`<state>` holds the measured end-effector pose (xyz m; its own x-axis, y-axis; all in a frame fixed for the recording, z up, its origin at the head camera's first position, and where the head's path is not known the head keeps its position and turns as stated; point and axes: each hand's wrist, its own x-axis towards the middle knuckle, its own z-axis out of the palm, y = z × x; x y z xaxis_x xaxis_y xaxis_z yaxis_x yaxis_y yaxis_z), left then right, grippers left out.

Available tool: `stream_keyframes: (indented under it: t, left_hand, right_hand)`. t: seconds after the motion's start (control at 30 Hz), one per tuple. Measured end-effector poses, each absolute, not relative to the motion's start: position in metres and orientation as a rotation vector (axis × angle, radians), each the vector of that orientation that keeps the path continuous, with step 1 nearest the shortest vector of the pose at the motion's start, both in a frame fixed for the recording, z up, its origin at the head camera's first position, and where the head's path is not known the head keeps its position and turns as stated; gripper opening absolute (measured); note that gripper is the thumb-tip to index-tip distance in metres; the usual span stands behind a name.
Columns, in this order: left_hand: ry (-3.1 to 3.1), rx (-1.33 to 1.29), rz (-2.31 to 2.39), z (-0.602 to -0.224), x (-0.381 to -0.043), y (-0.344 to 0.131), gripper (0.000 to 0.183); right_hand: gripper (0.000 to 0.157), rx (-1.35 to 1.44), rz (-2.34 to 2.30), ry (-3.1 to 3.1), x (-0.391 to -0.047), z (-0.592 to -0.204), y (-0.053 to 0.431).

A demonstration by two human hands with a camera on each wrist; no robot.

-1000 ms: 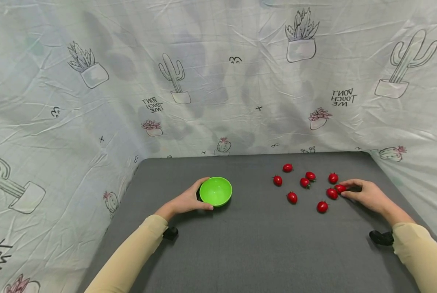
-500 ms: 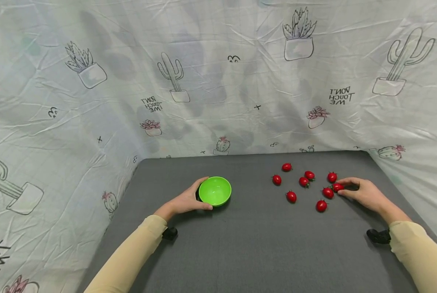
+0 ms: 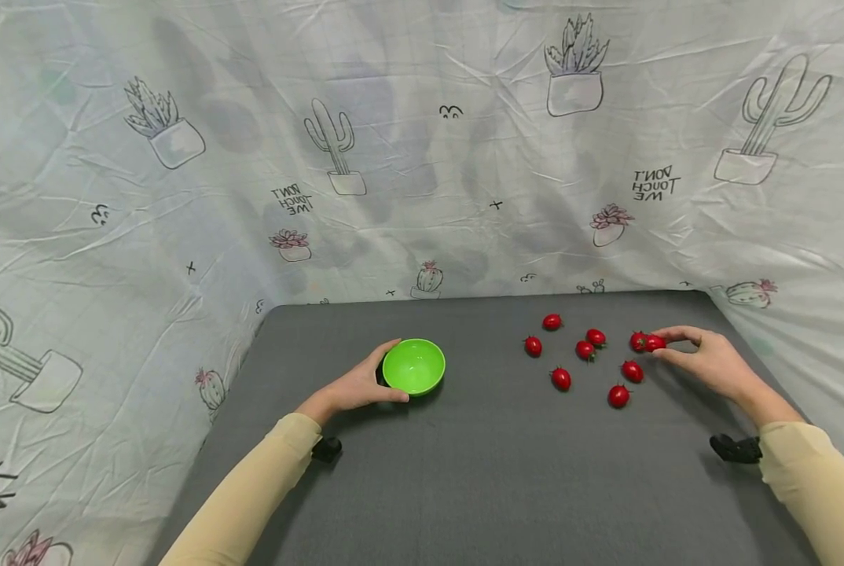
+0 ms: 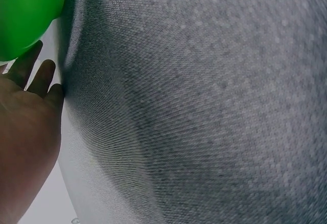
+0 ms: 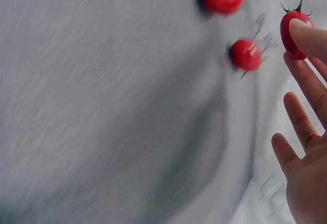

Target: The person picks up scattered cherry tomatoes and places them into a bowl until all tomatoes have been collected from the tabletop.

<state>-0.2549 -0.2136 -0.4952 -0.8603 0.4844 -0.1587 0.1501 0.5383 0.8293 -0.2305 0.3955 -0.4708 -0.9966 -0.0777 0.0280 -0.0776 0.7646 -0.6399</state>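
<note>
Cactus-print cloth (image 3: 394, 157) backs a grey tabletop (image 3: 464, 487), with two hands at a green bowl (image 3: 414, 367) and one cherry tomato (image 3: 655, 343).
Left hand (image 3: 358, 385) grasps the left side of the bowl, thumb on its near side; right hand (image 3: 710, 360), well right of the bowl, pinches the cherry tomato between thumb and fingertips, seemingly raised. Eight loose tomatoes (image 3: 560, 380) lie scattered right of the bowl, short of that hand. For this hold, a light pinch should suffice, since smooth skin may slip or bruise; enough height would avoid nudging neighbours, and a steady left hand should stop the bowl sliding.
</note>
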Motion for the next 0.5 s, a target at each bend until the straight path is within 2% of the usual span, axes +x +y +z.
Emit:
stream_keyframes:
  t: [0.33,0.5]
  left_hand:
    - [2.407,0.519,1.250,-0.494,-0.256,-0.213,0.109]
    - [2.409,0.501,1.244,-0.494,-0.255,-0.213,0.108]
  right_hand:
    - [0.053,-0.323,-1.167,2.857,-0.245,-0.434,0.332]
    - [0.047,-0.433,-1.233,2.781,-0.255,-0.426,0.294]
